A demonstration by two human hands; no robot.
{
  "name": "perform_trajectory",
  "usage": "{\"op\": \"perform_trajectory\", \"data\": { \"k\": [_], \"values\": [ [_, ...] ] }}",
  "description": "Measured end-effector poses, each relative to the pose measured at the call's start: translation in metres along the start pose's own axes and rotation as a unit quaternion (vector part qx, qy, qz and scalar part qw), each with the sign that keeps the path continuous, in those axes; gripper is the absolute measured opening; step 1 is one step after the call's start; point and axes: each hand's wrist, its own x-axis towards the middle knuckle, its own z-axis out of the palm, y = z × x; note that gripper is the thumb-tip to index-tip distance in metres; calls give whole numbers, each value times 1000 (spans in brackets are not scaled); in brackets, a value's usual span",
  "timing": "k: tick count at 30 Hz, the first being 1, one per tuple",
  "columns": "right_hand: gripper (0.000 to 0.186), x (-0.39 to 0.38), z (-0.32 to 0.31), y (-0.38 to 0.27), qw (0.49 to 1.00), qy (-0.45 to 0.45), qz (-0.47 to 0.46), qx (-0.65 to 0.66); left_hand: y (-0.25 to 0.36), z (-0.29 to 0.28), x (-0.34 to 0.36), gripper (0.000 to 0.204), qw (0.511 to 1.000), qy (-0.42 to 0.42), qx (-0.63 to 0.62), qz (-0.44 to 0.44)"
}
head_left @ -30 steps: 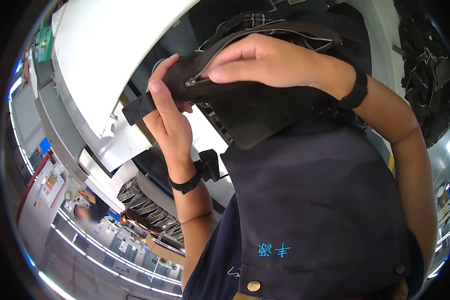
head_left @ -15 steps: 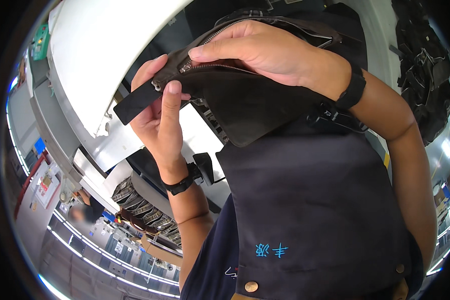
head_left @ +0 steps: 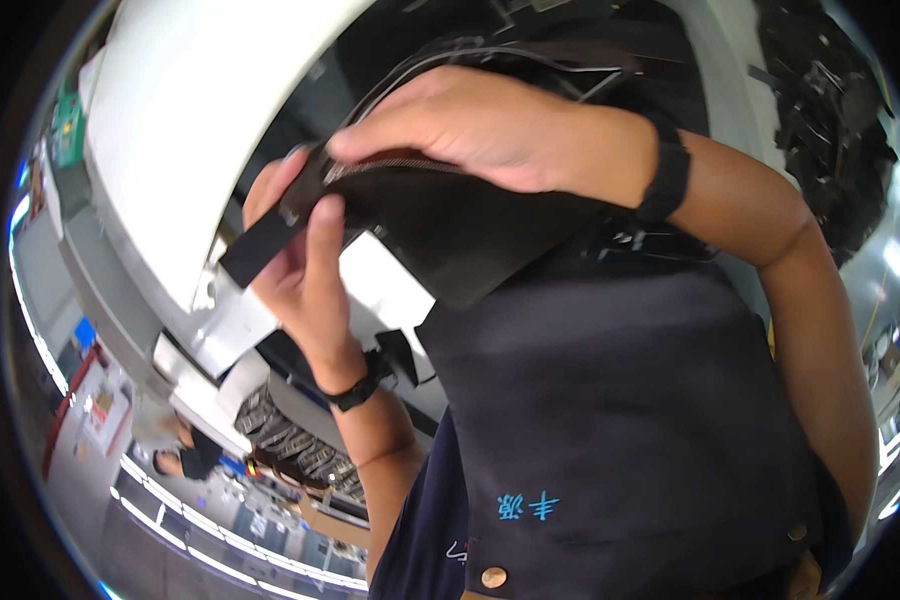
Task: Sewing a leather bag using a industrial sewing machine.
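My left hand [head_left: 308, 285] grips the end of a dark brown zippered bag piece [head_left: 490, 230], with fingers and thumb around its corner beside a flat black tab [head_left: 262, 245]. My right hand [head_left: 480, 135] lies over the partly open zipper [head_left: 390, 160], its fingers curled into or against the opening near the left end; what its fingertips hold is hidden and blurred. Below the bag, a dark apron [head_left: 620, 390] with a snap button covers the front of my body.
A white work surface [head_left: 155, 120] curves along the upper left. A heap of black fabric pieces [head_left: 820, 120] lies at the right. Stacked plaid-lined pieces [head_left: 280, 430] sit at lower left, and a person [head_left: 188, 455] is farther back.
Since a second ago both hands have moved left with the bag. My right fingers have shifted along the zipper toward its left end. The whole view is now blurrier.
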Motion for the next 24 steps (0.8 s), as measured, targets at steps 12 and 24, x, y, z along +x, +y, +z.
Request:
{"op": "perform_trajectory", "data": {
  "k": [12,24],
  "values": [
    [20,-1,21,10,1000,26,-1,13,22,19,-10,35,987,109,42,-113],
    [26,-27,31,10,986,-4,-90,-143,23,22,-28,57,992,50,102,50]
  ]
}}
